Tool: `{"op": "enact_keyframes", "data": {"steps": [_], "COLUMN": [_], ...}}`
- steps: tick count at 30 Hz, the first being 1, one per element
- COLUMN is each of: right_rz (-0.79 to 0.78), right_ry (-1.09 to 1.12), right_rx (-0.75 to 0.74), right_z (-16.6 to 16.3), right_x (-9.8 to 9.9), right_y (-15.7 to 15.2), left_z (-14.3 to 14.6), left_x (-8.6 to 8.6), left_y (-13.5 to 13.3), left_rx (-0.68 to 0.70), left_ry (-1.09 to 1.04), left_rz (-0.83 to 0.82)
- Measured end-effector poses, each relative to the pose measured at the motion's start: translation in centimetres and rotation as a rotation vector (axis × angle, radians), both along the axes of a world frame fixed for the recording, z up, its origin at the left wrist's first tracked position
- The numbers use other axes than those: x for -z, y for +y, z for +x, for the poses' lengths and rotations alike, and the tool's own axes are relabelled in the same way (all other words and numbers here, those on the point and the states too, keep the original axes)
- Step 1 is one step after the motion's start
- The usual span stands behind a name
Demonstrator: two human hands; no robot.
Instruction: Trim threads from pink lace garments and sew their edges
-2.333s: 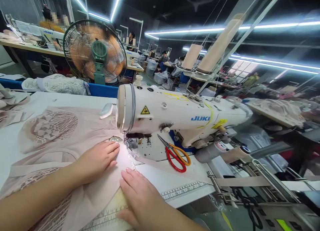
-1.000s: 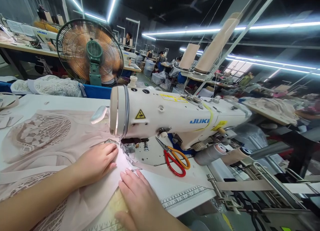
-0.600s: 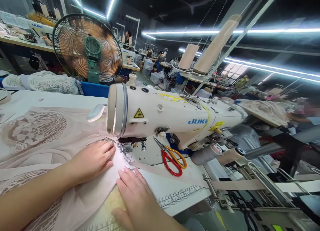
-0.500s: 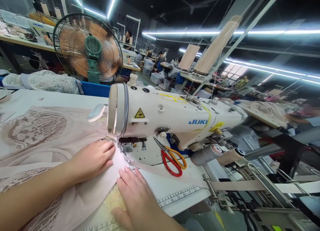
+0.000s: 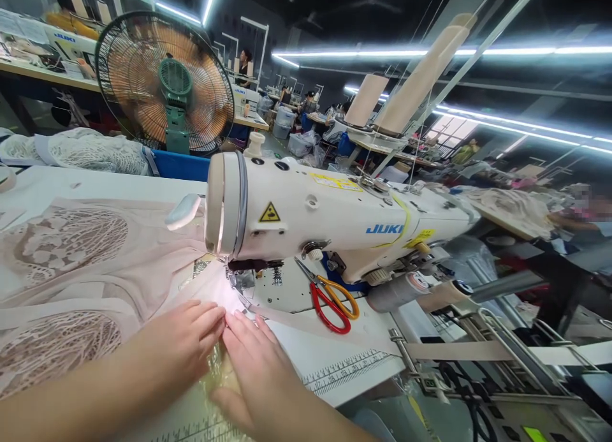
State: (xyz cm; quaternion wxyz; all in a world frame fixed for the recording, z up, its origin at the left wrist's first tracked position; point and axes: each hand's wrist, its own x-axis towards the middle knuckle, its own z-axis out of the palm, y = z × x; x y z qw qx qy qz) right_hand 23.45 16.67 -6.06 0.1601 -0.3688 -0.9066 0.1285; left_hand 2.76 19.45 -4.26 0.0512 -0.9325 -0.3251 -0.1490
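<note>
Pale pink garment fabric [image 5: 157, 263] with lace panels [image 5: 67, 238] spreads over the left of the table and runs under the needle area of a white JUKI sewing machine [image 5: 296, 212]. At the fabric's near edge, just in front of the presser foot [image 5: 230, 279], my left hand [image 5: 186, 340] has its fingers closed together on the cloth; its thumb is hidden. My right hand [image 5: 261, 372] lies nearly flat beside it, fingers stretched, fingertips touching the cloth edge and the left fingertips. A narrow pale strip [image 5: 282, 316] leads from the foot to the right.
Scissors with red and orange handles [image 5: 332, 302] lie on the machine bed. A printed ruler [image 5: 354, 368] runs along the table's right edge. Thread cones [image 5: 366, 101] stand behind the machine. A large fan [image 5: 167, 85] is at back left. Other people sit farther off.
My left hand has drawn back from beside the needle toward me, its fingertips now meeting the right hand's. The right hand has shifted only slightly, and the near fabric is gathered closer.
</note>
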Motion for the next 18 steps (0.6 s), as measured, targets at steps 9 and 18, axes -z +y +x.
{"op": "enact_keyframes", "data": {"steps": [9,18], "right_rz": [-0.056,-0.1], "right_ry": [-0.055,-0.088], "right_rx": [0.002,0.031], "right_z": [-1.4,-2.7], "right_x": [-1.0,-1.9], "right_y": [0.8,1.3], "left_z": [-2.1,-3.4], "left_x": [-0.3,-0.1], "left_y": [1.7,4.3], "left_rx": [0.122,0.17], "left_ry": [0.022,0.066], "left_rz": [0.113,0.178]}}
